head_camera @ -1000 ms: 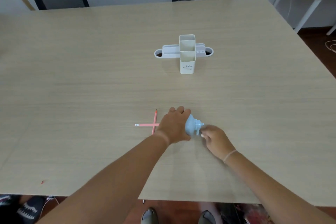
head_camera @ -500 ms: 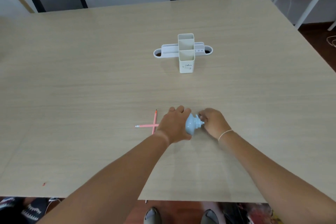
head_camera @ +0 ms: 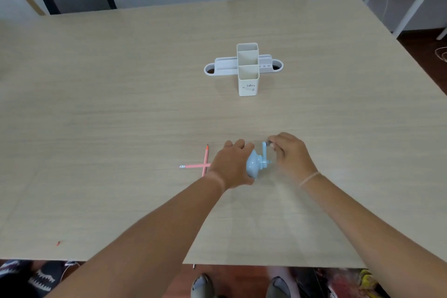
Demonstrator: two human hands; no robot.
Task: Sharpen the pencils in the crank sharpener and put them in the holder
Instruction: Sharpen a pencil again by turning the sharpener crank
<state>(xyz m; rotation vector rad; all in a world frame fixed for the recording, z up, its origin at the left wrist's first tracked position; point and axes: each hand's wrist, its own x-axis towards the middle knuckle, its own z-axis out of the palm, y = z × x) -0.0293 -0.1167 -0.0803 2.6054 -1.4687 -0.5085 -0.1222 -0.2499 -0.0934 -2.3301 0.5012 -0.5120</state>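
From the head view, the left hand (head_camera: 231, 167) is clamped over a pale blue crank sharpener (head_camera: 254, 167) near the front middle of the bench (head_camera: 121, 104), its grip wrapped around the body so that only the right end shows. The sharpener lies with its long axis running left to right, and its crank arm (head_camera: 264, 152) stands up from that end, pointing away from the person. The right hand (head_camera: 290, 155) has its grip pinched on the top of the crank. Two pink pencils lie crossed just left of the left hand: one pencil (head_camera: 192, 166) runs left to right with its eraser end to the left, its right part hidden under the hand; the other pencil (head_camera: 206, 159) runs front to back, tip pointing away. The white holder (head_camera: 248, 75) stands upright well beyond them, towards the far side.
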